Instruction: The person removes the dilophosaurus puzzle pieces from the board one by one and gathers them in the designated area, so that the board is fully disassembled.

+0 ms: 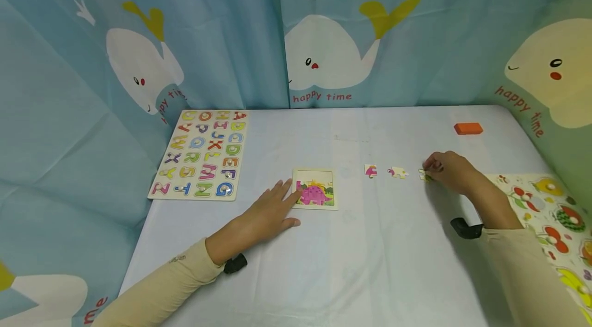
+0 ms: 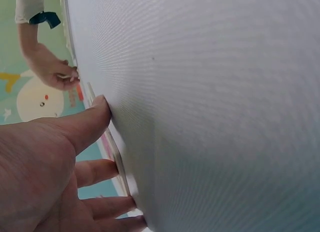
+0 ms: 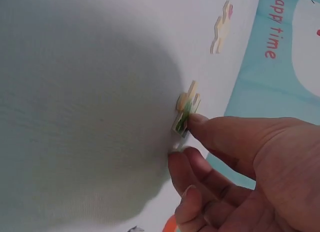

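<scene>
A small square wooden jigsaw board with a pink dinosaur picture lies mid-table. Outstretched fingers of my left hand rest on its left edge; in the left wrist view the left hand has its fingertips along the board's rim. Farther right, my right hand pinches a jigsaw piece with green on it between thumb and curled index finger, low at the tabletop. The index fingertip's contact is partly hidden. Two more pieces, a pink-and-white one and a mostly pale one, lie left of that hand.
An alphabet board with colourful letters lies at the table's left. An orange block sits at the back right, and a fruit-picture board lies along the right side, partly behind the right arm. Whale-print curtains hang behind the table.
</scene>
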`<act>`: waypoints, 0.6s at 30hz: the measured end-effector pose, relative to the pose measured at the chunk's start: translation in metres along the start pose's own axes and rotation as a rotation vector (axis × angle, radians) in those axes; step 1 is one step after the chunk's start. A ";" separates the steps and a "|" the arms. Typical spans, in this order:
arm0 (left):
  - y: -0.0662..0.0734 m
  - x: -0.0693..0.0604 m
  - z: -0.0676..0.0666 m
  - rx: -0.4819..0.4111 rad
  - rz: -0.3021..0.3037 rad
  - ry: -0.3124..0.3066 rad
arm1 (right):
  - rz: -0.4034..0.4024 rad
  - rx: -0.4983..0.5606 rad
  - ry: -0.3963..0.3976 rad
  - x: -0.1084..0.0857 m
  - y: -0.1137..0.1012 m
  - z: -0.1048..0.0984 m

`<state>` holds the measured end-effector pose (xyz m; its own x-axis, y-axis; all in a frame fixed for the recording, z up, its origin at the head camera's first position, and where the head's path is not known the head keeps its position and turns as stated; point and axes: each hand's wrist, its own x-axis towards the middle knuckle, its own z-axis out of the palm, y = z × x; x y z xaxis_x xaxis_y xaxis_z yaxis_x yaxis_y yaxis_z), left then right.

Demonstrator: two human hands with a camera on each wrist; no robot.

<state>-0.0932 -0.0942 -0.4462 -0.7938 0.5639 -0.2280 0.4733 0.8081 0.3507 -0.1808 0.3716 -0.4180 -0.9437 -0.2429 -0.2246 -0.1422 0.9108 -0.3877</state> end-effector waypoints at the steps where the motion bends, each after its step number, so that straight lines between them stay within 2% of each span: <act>1: 0.000 0.000 0.000 0.001 -0.002 0.000 | 0.008 -0.005 0.002 0.000 -0.002 0.000; 5: 0.000 -0.001 0.001 0.001 -0.001 -0.003 | 0.013 0.008 0.069 0.003 -0.017 0.004; 9: -0.001 -0.001 0.001 0.003 0.001 -0.003 | -0.037 0.073 0.134 0.008 -0.052 0.010; 13: 0.000 -0.001 0.000 -0.001 -0.001 -0.004 | -0.116 0.174 0.113 0.014 -0.099 0.023; 18: 0.000 0.000 -0.001 -0.005 -0.003 -0.003 | -0.237 0.266 0.044 0.022 -0.156 0.052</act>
<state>-0.0935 -0.0941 -0.4453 -0.7940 0.5619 -0.2321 0.4687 0.8089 0.3550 -0.1641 0.2071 -0.4089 -0.9066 -0.4171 -0.0644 -0.2812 0.7108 -0.6448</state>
